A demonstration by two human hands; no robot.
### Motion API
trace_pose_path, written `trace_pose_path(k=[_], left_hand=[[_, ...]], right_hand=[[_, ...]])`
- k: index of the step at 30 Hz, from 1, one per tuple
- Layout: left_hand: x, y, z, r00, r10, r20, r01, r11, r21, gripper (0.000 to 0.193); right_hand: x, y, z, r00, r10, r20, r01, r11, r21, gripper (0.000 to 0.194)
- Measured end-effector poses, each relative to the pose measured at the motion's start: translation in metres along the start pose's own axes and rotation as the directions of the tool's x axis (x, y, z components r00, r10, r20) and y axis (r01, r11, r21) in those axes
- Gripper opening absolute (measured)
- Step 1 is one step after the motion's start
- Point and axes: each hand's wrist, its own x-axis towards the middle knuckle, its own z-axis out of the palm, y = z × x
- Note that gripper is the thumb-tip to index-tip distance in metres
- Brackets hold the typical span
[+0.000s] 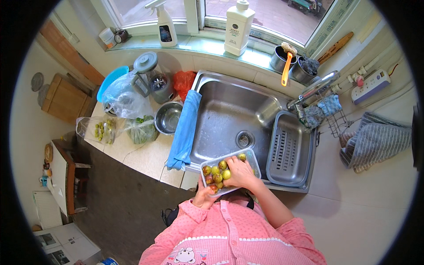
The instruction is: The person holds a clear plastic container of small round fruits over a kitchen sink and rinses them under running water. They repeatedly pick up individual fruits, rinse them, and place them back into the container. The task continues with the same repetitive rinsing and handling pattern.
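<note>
My left hand (202, 195) grips the near left corner of a clear plastic container (256, 160), which is slightly tilted over the front edge of the sink. In the container lie several round green and reddish-brown fruits (217, 178), perhaps jujubes. My right hand (240, 172) reaches into the container from the right, its fingers down among the fruits; whether they grasp one is hidden. Beyond the container is the stainless steel sink (228, 109) with its drain (245, 139).
A blue cloth (185, 129) hangs over the sink's left rim, beside a metal bowl (168, 117), a blender (154, 79) and plastic bags of produce (142, 130). A grey-rimmed colander basket (288, 149) sits at the sink's right, under the faucet (318, 86).
</note>
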Motion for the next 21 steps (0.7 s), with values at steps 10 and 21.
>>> trace_pose_path(k=[10, 21], left_hand=[[-0.006, 0.003, -0.003, 0.997, -0.024, -0.072, 0.029, 0.997, 0.07, 0.1], [-0.012, 0.004, -0.019, 0.992, -0.029, -0.125, 0.04, 0.995, 0.089, 0.099]], right_hand=[[-0.007, 0.002, 0.002, 0.999, 0.018, -0.028, -0.015, 0.992, 0.128, 0.04], [-0.034, -0.007, -0.025, 0.992, 0.041, -0.121, -0.044, 0.999, -0.02, 0.06]])
